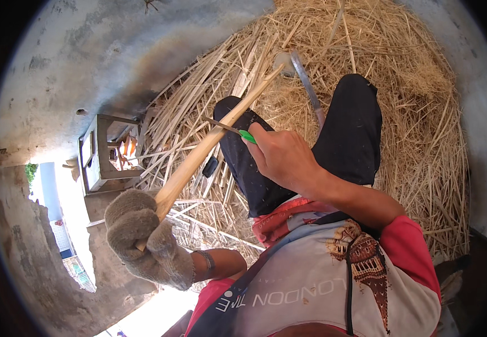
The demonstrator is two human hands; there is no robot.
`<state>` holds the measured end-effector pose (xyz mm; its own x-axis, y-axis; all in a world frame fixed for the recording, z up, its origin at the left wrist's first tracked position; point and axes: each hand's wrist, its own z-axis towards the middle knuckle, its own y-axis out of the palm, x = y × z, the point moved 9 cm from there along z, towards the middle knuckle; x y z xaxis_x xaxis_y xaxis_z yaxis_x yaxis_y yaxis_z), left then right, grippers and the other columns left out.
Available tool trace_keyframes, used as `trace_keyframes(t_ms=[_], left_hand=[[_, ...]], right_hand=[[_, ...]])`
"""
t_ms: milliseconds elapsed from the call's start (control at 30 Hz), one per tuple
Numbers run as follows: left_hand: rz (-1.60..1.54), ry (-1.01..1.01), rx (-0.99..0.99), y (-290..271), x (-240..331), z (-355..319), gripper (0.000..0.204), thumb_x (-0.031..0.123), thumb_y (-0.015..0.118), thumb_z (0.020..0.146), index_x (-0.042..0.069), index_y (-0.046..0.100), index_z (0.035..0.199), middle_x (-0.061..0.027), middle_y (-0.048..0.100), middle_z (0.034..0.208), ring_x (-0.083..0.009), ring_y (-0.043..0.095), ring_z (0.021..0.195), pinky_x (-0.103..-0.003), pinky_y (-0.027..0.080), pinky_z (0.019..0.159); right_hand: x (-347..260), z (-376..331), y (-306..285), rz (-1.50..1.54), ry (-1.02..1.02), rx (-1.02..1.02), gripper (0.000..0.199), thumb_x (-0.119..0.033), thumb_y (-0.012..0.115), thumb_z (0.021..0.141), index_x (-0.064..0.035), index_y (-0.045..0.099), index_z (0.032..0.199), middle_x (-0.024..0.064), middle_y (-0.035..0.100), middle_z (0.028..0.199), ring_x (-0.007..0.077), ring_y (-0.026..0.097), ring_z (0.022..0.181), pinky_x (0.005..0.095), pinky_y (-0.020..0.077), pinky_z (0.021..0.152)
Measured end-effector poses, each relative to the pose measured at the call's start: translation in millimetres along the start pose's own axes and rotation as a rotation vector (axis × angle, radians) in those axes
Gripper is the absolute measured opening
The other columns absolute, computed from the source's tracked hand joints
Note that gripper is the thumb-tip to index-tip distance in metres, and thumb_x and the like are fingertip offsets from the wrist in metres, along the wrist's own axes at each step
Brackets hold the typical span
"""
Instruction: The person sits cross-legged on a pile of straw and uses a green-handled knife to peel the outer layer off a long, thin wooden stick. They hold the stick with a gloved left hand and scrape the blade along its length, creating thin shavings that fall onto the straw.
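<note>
My left hand [145, 238], in a grey-brown knit glove, is closed round the thick lower end of a pale, peeled wooden stick [198, 156]. The stick slants up and away to the right, passing over my left knee, and narrows to a tip. In my bare right hand [288, 159] is a small knife [247, 135] with a green handle. Its thin blade lies across the stick near the middle, touching it. Beyond the tip, between my knees, rests a long curved metal blade [308, 87]; its lower end is hidden by my leg.
Straw and split strips [412, 106] cover the floor around my legs. A small dark object [210, 167] lies beside my left thigh. To the left stands a wooden frame box [108, 151] against a stained wall [86, 62]. A pale round piece [284, 63] sits behind the stick's tip.
</note>
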<state>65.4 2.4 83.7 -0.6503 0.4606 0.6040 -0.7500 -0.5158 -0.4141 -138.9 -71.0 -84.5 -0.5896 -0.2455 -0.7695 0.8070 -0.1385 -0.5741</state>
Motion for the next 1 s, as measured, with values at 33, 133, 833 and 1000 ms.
trace_keyframes(t_ms=[33,133,833,1000], left_hand=[[-0.007,0.026,0.012,2.0,3.9,-4.2,0.036,0.020,0.076,0.076,-0.002,0.059,0.100,-0.0182,0.063,0.108,-0.0262,0.064,0.097,-0.035,0.054,0.082],[0.011,0.129,0.039,17.6,22.2,0.8,0.018,0.015,0.063,0.081,0.002,0.058,0.092,-0.0132,0.062,0.097,-0.0204,0.059,0.087,-0.029,0.047,0.072],[-0.222,0.059,0.149,15.8,-3.2,-6.3,0.049,0.024,0.076,0.079,-0.005,0.054,0.112,-0.0181,0.063,0.104,-0.0270,0.065,0.095,-0.035,0.053,0.084],[0.067,0.075,-0.015,12.3,-0.2,7.4,0.058,0.032,0.073,0.084,-0.004,0.046,0.120,-0.0181,0.057,0.115,-0.0280,0.060,0.105,-0.036,0.050,0.089]], right_hand=[[1.1,-4.2,2.6,-0.002,0.002,0.003,0.019,-0.020,0.059,0.095,-0.0044,0.051,0.089,0.0185,0.055,0.056,0.0410,0.060,0.054,0.0508,0.0472,0.051],[36.1,-0.6,4.4,-0.064,-0.008,0.093,0.020,-0.023,0.059,0.095,-0.0056,0.052,0.088,0.0179,0.058,0.056,0.0399,0.062,0.054,0.0510,0.0493,0.049],[47.7,3.8,-8.3,-0.016,0.082,0.093,0.020,-0.019,0.057,0.097,-0.0016,0.052,0.090,0.0213,0.058,0.061,0.0419,0.061,0.057,0.0505,0.0466,0.053],[21.7,8.7,-9.4,-0.007,0.059,0.050,0.021,-0.019,0.056,0.098,-0.0014,0.051,0.089,0.0220,0.059,0.061,0.0424,0.061,0.057,0.0508,0.0478,0.053]])
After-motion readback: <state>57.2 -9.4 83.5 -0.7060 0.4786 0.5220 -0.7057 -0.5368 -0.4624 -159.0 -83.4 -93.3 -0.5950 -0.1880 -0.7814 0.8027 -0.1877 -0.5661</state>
